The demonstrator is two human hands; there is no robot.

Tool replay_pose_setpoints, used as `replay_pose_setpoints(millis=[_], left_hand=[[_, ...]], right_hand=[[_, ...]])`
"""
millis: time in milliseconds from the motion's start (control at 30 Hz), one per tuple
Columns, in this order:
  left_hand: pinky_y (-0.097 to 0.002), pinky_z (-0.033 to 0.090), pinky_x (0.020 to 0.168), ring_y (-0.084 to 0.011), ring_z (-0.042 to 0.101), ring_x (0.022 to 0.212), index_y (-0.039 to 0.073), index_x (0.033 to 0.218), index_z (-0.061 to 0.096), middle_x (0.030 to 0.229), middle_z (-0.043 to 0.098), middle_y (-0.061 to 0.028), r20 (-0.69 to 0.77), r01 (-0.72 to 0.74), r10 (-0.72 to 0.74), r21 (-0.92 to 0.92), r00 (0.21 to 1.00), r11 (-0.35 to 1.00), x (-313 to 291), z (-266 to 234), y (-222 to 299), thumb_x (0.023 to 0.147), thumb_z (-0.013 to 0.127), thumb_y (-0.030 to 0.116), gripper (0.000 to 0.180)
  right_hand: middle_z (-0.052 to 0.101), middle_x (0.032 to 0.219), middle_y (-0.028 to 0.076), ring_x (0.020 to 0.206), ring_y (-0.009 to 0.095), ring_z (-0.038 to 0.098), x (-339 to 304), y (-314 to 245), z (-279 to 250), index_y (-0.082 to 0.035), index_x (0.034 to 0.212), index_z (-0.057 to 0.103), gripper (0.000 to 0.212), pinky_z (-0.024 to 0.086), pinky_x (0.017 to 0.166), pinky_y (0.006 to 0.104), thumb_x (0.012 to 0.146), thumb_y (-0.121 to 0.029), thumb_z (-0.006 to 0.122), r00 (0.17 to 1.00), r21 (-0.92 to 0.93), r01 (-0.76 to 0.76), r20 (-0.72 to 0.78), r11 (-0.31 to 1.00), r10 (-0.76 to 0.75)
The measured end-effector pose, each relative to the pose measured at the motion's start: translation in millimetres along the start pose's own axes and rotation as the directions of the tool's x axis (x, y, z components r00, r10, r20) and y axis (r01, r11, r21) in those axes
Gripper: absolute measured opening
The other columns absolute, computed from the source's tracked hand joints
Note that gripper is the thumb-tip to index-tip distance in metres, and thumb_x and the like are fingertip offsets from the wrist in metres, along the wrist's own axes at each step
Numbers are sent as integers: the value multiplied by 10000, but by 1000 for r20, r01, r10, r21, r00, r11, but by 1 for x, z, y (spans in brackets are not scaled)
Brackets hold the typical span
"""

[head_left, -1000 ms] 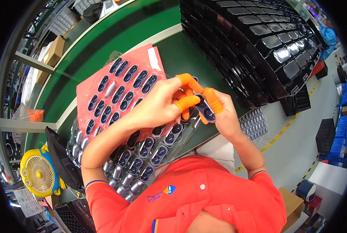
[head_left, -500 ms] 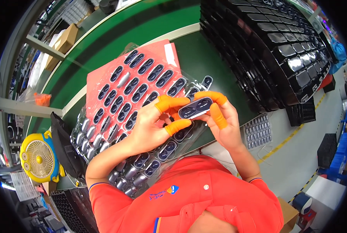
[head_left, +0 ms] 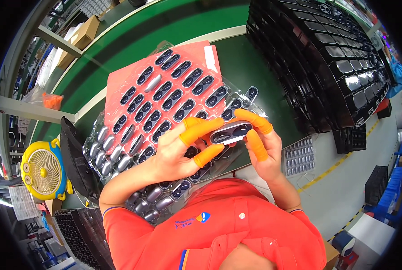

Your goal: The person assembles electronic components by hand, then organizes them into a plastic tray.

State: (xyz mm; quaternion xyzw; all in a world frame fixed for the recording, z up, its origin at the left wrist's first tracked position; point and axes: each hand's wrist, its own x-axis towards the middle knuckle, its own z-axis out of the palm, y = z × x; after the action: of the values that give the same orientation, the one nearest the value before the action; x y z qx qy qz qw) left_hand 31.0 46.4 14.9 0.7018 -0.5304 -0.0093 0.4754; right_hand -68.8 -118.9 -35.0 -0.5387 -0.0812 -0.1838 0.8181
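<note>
An oblong earbud case (head_left: 230, 132), with a dark two-hollow inside and a pale rim, is held up level in front of my chest. My left hand (head_left: 176, 150) pinches its left end between orange-capped fingers. At the other end my right hand (head_left: 265, 150), also in orange finger cots, grips with thumb and forefinger. Beneath and beyond both hands lies a clear plastic blister tray (head_left: 120, 105) filled with rows of similar cases, some showing dark insides and others smooth silver backs. Parts of those rows are hidden by my hands and left forearm.
Pink foam sheet (head_left: 120, 78) lies under the tray on the green table (head_left: 241, 58). A tall stack of black trays (head_left: 309, 67) rises on the right. To the left stand a yellow and blue fan (head_left: 43, 171) and a black bag (head_left: 77, 162). Another filled tray (head_left: 299, 156) sits lower right.
The case has tilted slightly, and its pale near edge now faces me more. Both hands keep their hold. The whole view has shifted a little, with the tray appearing farther right.
</note>
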Motion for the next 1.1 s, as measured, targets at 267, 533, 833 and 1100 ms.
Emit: replay_pose_setpoints(millis=[267,533,833,1100], left_hand=[[-204,513,541,-117,588,659,-46,1114,555,902,597,-125,26,-16,17,-59,1000,998,-1,-1,-2,718,701,-15,423],[-206,498,548,-104,603,682,-39,1125,555,841,602,-104,70,115,-104,-166,992,979,-7,-1,-4,725,700,-5,427],[-260,550,606,-224,652,763,-91,1172,478,1005,573,-173,235,272,-201,-329,951,904,-6,-4,0,796,598,-52,397],[-257,547,542,-212,650,723,-84,1089,477,913,585,-153,333,540,-428,-441,840,717,10,1,10,808,563,-78,294]], right_hand=[[500,1218,141,1101,175,489,-2,-7,-1,62,1244,412,333,376,934,296,929,-45,421,999,-26,16,51,1000,-15],[504,1196,148,1098,186,496,-2,-12,-1,73,1232,424,334,379,936,304,917,-36,445,996,-106,60,79,993,-52],[518,1149,146,1064,196,523,-5,-10,-5,74,1234,428,364,411,901,293,893,-32,499,991,-142,110,97,984,-97],[547,1071,146,939,180,571,-4,-13,-4,56,1173,513,339,469,780,257,844,-2,567,984,-456,145,158,878,-81]])
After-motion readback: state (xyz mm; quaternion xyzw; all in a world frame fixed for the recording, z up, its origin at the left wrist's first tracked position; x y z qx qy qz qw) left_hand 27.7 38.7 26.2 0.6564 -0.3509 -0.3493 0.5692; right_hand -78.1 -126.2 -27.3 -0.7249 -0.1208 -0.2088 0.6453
